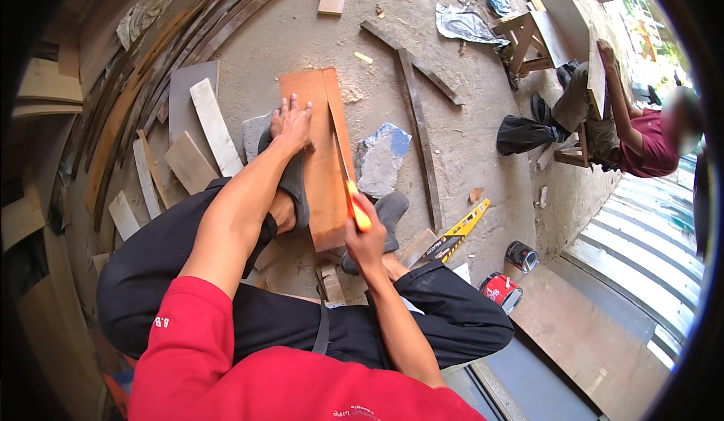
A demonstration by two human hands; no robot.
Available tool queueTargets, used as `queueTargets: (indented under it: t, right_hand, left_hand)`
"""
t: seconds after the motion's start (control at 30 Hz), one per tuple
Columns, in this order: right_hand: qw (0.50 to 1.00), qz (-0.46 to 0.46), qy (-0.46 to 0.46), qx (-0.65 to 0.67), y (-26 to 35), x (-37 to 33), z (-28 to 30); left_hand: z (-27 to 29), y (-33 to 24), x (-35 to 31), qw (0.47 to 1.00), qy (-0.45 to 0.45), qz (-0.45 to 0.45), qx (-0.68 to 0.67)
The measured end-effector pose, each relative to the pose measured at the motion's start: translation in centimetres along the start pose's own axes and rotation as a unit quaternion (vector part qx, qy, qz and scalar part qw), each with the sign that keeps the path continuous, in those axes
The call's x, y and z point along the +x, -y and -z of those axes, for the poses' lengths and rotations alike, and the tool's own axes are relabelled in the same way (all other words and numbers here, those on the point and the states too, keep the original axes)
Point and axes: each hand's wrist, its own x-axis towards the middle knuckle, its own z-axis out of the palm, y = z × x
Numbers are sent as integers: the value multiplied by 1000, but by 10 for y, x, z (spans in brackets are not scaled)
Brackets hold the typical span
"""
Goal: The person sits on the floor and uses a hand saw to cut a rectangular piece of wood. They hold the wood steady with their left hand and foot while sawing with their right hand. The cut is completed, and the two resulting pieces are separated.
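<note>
A reddish-brown wooden board [320,195] lies lengthwise in front of me, between my feet. My left hand [292,125] presses flat on its left part, fingers spread. My right hand [365,234] is closed around the orange and yellow handle of a hand saw [344,158]. The narrow blade points away from me along the board. A lengthwise line parts a narrow strip [337,93] from the wider piece at the far end; how deep the cut goes I cannot tell. My left foot rests against the board's left side. A grey concrete block [383,157] sits at its right.
Offcuts [215,127] and long strips [124,138] crowd the left. Dark wooden bars [419,134] lie beyond the block. Near my right knee are a yellow and black saw sleeve [457,234] and a red can [501,291]. Another person [650,143] works at far right.
</note>
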Motion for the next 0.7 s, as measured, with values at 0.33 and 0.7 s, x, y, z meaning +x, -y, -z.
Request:
queueTargets:
  t: [0.33, 0.7]
  right_hand:
    - [998, 66, -17, 5, 2, 6, 10]
    - [998, 65, -18, 6, -8, -2, -2]
  left_hand:
    - [4, -2, 4, 1000, 1, -9, 11]
    - [-3, 2, -1, 1000, -10, -5, 3]
